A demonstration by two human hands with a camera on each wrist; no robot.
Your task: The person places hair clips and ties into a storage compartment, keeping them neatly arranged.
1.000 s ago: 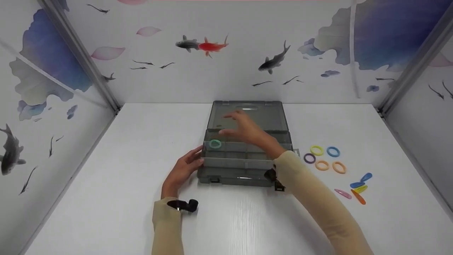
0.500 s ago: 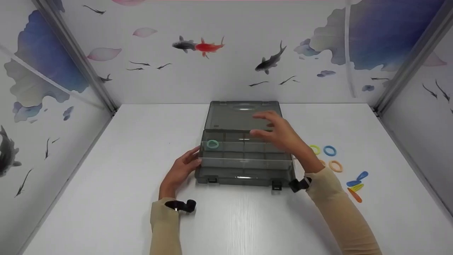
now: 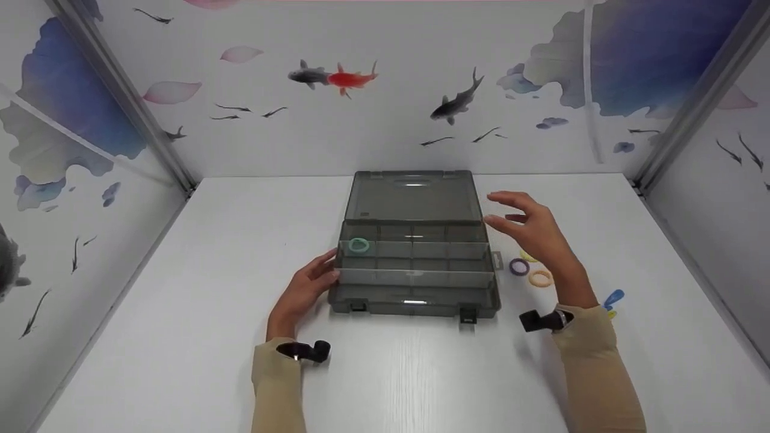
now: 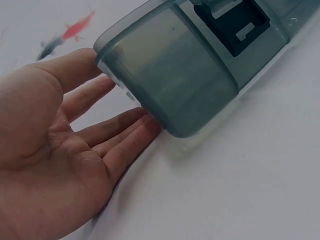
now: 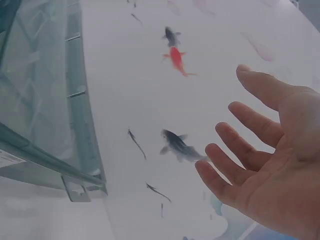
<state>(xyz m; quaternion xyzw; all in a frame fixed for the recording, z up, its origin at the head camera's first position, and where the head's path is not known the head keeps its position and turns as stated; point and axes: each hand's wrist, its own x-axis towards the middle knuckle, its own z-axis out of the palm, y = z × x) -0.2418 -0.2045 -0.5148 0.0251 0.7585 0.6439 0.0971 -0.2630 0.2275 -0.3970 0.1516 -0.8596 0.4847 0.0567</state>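
Steadying the compartment box (image 3: 415, 278) with the relaxed left hand (image 3: 304, 291) should let the right hand (image 3: 540, 233), grip empty and loosely spread, approach the purple hair tie (image 3: 513, 268) squarely.

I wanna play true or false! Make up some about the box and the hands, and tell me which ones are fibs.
1. The lid of the gray divided box is open. True.
2. The left hand is touching the lid. False: it touches the left side of the box.
3. The green ring is inside the box, over on its left. True.
4. The right hand is holding a ring. False: the right hand holds nothing.
5. The purple ring is in the box. False: the purple ring lies on the table, right of it.
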